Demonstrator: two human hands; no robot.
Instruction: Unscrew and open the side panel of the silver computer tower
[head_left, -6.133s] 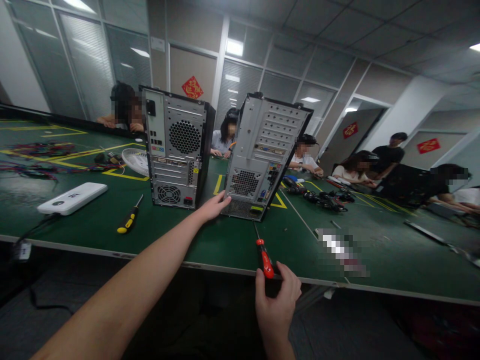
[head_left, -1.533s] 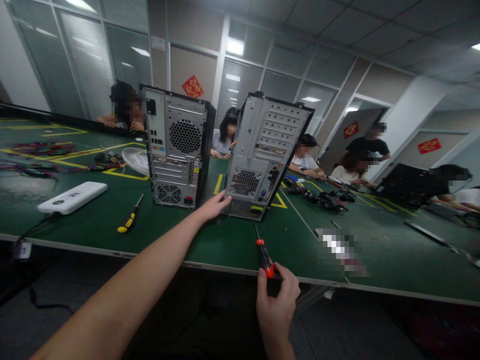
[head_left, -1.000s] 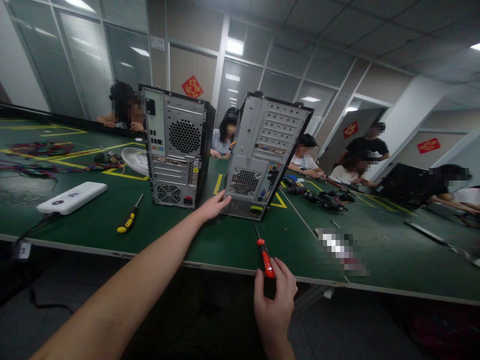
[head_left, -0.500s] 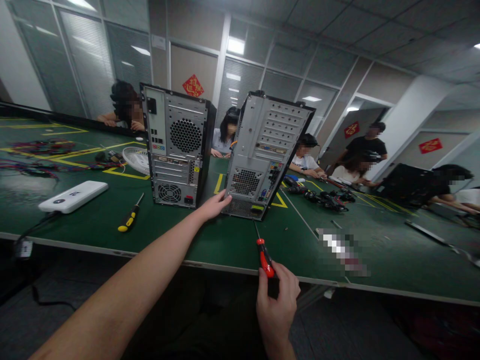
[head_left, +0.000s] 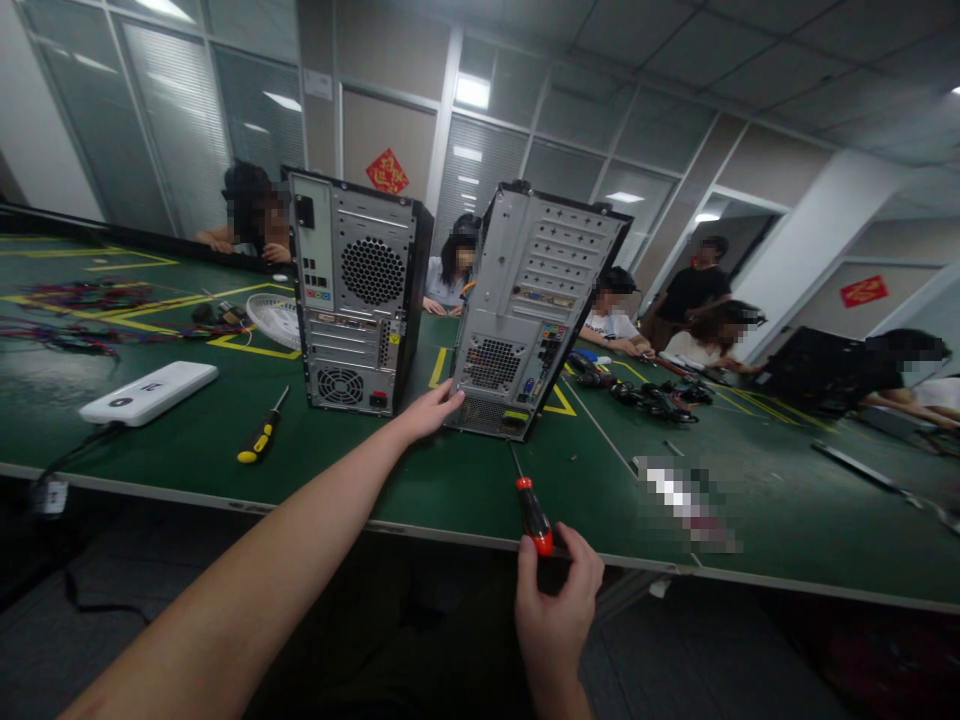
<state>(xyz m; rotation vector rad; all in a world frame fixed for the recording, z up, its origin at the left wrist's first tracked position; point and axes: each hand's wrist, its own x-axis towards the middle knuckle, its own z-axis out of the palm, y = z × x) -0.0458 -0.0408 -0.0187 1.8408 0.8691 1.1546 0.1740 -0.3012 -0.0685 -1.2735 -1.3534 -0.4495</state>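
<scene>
Two grey computer cases stand with their rear panels facing me. My left hand (head_left: 431, 412) grips the lower left edge of the right-hand computer case (head_left: 504, 255), its thumb on the panel and the other fingers partly hidden behind the side. My right hand (head_left: 556, 590) holds a red and black screwdriver (head_left: 535, 515) by the end of its handle, between thumb and fingers. The shaft points at that case's bottom edge; whether the tip touches a screw is too small to tell. The left-hand computer case (head_left: 351, 300) stands apart from both hands.
A yellow and black screwdriver (head_left: 257, 438) and a white power bank (head_left: 150, 393) with a cable lie left on the green table (head_left: 442, 490). Behind them is a white plastic basket (head_left: 276, 318). Black cables (head_left: 652, 392) and a metal strip (head_left: 855, 467) lie right. Several people sit beyond.
The screwdriver's handle has turned, showing more black where red faced me, and my right fingers have loosened and spread slightly around its end. My left hand stays on the case.
</scene>
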